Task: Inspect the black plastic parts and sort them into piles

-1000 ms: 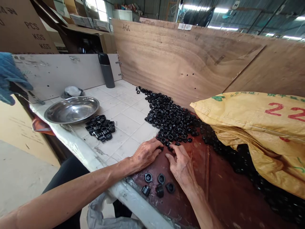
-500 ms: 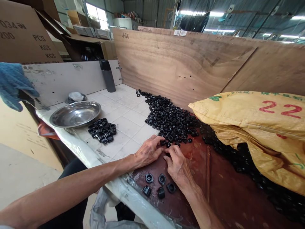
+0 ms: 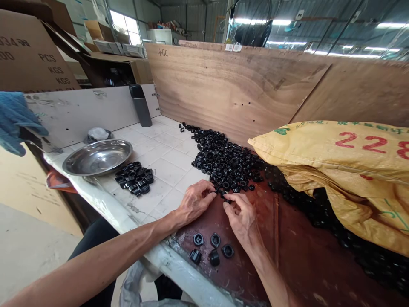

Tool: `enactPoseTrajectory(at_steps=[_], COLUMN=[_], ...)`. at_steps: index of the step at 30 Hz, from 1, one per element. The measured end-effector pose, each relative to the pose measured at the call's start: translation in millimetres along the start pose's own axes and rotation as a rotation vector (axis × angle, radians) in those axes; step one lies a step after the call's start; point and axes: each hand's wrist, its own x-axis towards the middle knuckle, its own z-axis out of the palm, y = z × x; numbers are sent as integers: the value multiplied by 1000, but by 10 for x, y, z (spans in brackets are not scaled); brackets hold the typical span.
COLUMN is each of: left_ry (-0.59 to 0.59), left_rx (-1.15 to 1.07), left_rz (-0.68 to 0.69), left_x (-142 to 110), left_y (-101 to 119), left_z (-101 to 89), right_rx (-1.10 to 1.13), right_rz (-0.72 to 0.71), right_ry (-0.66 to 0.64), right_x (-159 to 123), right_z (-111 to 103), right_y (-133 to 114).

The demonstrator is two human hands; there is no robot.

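My left hand (image 3: 197,198) is at the near edge of a large heap of black plastic rings (image 3: 223,160), fingers bent and closed around something mostly hidden. Just to its right, my right hand (image 3: 241,215) pinches a small black plastic part (image 3: 226,200) between thumb and fingers. Below the hands, on the dark red sheet (image 3: 204,230), lie several black round caps (image 3: 215,240), some showing a spoked face and others resting on their sides. A smaller pile of black parts (image 3: 136,178) sits to the left on the white tiled surface.
A shallow steel bowl (image 3: 99,157) stands at the left edge, with a dark flask (image 3: 140,105) behind it. A yellow woven sack (image 3: 335,149) lies on the right over more black parts. A wooden board (image 3: 230,85) walls off the back; a blue cloth (image 3: 19,119) hangs left.
My right hand has closed on a small black part at the heap's edge. My left fingers have drawn back slightly from the heap. The view has shifted a little to the right.
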Motion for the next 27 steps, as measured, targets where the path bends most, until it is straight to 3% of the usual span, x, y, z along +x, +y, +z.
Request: enactPoseTrajectory(at_steps=[5, 9, 15, 22, 27], left_ry=[-249, -277, -351, -302, -360], left_rx=[-712, -961, -1063, -938, -877], left_rz=[-296, -431, -525, -388, -285], left_x=[-10, 5, 11, -42, -79], left_y=[127, 109, 80, 131, 203], left_z=[-93, -87, -104, -79, -76], right_rx=[386, 420, 479, 330, 219], right_rz=[179, 152, 108, -46, -30], right_ry=[118, 136, 149, 169, 139], right_x=[6, -10, -50, -53, -76], right_z=[-1, -18, -5, -40, -71], right_y=[-190, -284, -221, -260, -224])
